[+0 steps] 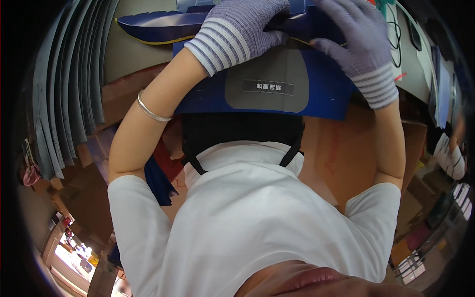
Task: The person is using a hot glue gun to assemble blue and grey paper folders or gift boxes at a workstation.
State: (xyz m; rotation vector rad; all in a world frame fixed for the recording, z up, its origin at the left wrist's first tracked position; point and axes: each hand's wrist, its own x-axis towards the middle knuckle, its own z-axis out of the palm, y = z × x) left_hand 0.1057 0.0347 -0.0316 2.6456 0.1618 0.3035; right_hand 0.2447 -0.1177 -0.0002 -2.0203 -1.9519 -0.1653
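Observation:
Both my hands wear purple-grey knit gloves with white striped cuffs. My left hand (242, 30) lies over a dark blue glossy sheet with a yellow edge (156, 27), its thumb and curled fingers closing on the material. My right hand (358, 42) is beside that sheet's right part, fingers spread and thumb apart, slightly blurred, holding nothing that I can see. Nearer me lies a flat blue piece (326, 84) with a rounded grey panel (267, 69) and a small dark printed label (268, 87). It reaches over the table's front edge. The top of the work is cut off.
Grey sheets (74, 74) hang in a thick row on the left. A black cable (397, 44) and a dark oblong object (414, 37) lie on the table at right. Cardboard (321, 148) is below the table edge. Another person's arm (450, 156) shows at far right.

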